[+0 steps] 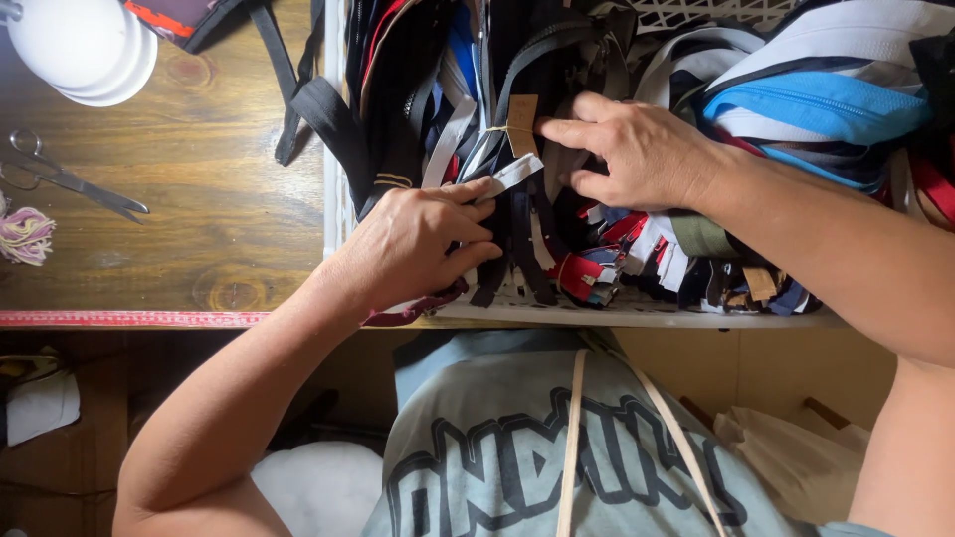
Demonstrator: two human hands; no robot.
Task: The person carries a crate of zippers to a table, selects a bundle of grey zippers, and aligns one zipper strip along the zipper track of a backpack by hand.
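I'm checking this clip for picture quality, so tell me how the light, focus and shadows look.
Head view: soft even light, no harsh glare; left hand, right hand and zippers in the white basket are sharp; scissors on the wooden table clear; under-table area dim; white bowls slightly overexposed.

Wooden table (199, 199), dark brown, knots in the grain, a red measuring strip (129, 318) along its near edge. On it: white lattice basket (333, 199) full of zippers at right; scissors (70, 179) at left; small bundle of pale thread (22, 235) at the left edge; stacked white bowls (85, 50) far left corner.
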